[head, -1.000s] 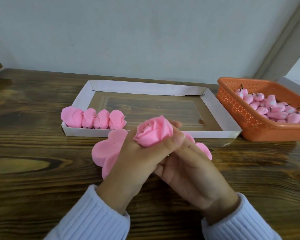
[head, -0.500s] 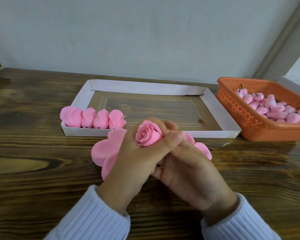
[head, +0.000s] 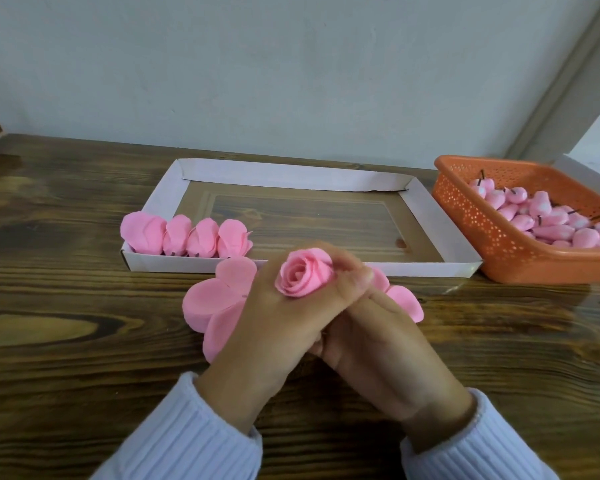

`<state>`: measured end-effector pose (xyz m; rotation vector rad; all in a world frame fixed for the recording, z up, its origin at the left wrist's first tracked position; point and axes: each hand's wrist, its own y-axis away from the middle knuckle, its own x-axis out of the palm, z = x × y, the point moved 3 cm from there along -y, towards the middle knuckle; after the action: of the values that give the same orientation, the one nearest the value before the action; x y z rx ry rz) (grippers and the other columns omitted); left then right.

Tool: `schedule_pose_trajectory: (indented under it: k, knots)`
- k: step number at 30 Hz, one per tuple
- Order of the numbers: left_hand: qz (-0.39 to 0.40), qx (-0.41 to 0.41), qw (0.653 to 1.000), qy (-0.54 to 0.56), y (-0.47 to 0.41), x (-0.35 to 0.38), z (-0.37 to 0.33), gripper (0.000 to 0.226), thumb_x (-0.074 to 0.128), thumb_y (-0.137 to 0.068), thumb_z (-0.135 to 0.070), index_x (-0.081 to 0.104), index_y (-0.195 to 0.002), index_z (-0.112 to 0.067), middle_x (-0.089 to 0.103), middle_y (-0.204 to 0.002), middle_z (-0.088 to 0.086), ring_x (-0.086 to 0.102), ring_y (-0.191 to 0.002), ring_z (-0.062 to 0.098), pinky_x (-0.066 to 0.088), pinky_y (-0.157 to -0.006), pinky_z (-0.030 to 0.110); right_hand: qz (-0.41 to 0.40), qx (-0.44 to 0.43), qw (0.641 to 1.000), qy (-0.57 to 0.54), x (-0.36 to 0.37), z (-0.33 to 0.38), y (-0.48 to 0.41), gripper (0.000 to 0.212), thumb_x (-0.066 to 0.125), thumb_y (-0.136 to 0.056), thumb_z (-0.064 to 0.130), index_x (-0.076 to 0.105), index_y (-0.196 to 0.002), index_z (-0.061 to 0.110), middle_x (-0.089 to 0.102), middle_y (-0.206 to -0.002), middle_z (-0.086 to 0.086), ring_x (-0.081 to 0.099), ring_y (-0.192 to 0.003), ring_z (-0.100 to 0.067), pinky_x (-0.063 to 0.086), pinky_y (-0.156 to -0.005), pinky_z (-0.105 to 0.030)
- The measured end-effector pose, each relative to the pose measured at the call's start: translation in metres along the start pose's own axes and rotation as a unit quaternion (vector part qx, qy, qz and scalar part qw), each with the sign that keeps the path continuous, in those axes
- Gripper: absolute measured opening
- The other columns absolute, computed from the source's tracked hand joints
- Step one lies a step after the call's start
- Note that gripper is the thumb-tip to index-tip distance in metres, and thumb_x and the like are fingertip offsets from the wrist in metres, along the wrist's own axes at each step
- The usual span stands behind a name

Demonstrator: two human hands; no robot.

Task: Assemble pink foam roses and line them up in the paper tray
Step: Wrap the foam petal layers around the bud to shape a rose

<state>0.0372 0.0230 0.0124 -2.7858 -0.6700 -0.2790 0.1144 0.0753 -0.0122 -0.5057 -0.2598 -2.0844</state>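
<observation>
The rose (head: 305,271) is held just in front of the paper tray's (head: 291,174) near wall, with its rolled centre facing up. The left hand (head: 274,327) holds it, fingers (head: 352,282) curled snugly round the outer petals. The right hand (head: 378,344) lies against the left from below and reaches toward the base of the flower. Its fingers are hidden behind the left thumb and blurred, so I cannot tell whether they pinch anything.

This looks like the final shaping of a fifth flower. Four finished roses (head: 187,237) already stand side by side in the tray's near left corner. The next move should be to lift this one over the near wall and set it down against the last in the row. The grip must stay closed until it rests there, or the petals may spring loose.

That near wall is low and made only of folded paper, so a knock from a wrist would probably shift the tray. The tray is bare to the right of the row, which leaves plenty of room to come down. A stack of loose petals (head: 212,303) lies on the counter (head: 84,341) just in front of the tray, partly under the left hand. An orange basket (head: 492,244) of buds (head: 551,220) sits at the tray's right end, well away from the placing spot. I cannot tell whether it touches the tray.
</observation>
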Motion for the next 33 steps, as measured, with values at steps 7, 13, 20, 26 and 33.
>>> schedule_pose_trajectory:
  k: [7,13,20,26,33]
  knots:
    - [-0.024,-0.04,0.999,0.028,-0.0001,-0.0025,0.0015,0.014,0.076,-0.058,-0.041,0.072,-0.069,-0.033,0.074,-0.084,-0.009,0.069,-0.072,0.006,0.04,-0.04,0.012,0.042,-0.034,0.998,-0.034,0.004,0.0041,0.0021,0.033,0.055,-0.083,0.017,0.069,-0.113,0.015,0.05,-0.113,-0.019,0.04,-0.106,-0.033,0.037,-0.083,-0.041]
    - [0.002,-0.043,0.998,0.034,0.0021,0.0014,-0.0001,0.024,0.071,-0.058,-0.048,0.074,-0.073,-0.03,0.07,-0.07,-0.005,0.056,-0.043,0.003,0.034,-0.035,0.016,0.003,-0.021,1.0,0.02,0.0001,-0.0012,0.001,0.033,0.048,-0.091,0.027,0.065,-0.111,0.006,0.057,-0.079,-0.014,0.054,-0.067,-0.014,0.043,-0.06,-0.024]
    - [-0.046,-0.075,0.995,0.056,0.0016,0.0001,0.0022,0.026,0.075,-0.051,-0.049,0.072,-0.068,-0.029,0.069,-0.069,-0.001,0.059,-0.048,0.008,0.034,-0.036,0.017,0.032,-0.041,0.999,-0.001,0.0039,-0.0003,0.0023,0.03,0.052,-0.088,0.02,0.066,-0.113,0.014,0.055,-0.097,-0.016,0.05,-0.085,-0.027,0.045,-0.069,-0.029]
    - [-0.046,-0.079,0.994,0.058,0.0016,0.002,-0.0007,0.014,0.069,-0.066,-0.037,0.07,-0.061,-0.023,0.071,-0.071,-0.003,0.055,-0.043,0.007,0.03,-0.033,0.015,0.039,-0.049,0.998,-0.005,0.0049,0.0015,0.0034,0.024,0.045,-0.091,0.019,0.068,-0.1,0.015,0.06,-0.074,-0.001,0.056,-0.066,-0.01,0.049,-0.061,-0.022]
    - [-0.003,-0.072,0.996,0.061,0.0041,0.0059,-0.0011,0.015,0.067,-0.071,-0.03,0.075,-0.079,-0.019,0.069,-0.067,-0.008,0.054,-0.036,0.001,0.034,-0.033,0.012,0.009,-0.04,0.998,0.043,0.0006,0.0009,0.0038,0.029,0.046,-0.092,0.027,0.067,-0.096,0.007,0.06,-0.072,-0.009,0.054,-0.062,-0.014,0.045,-0.058,-0.024]
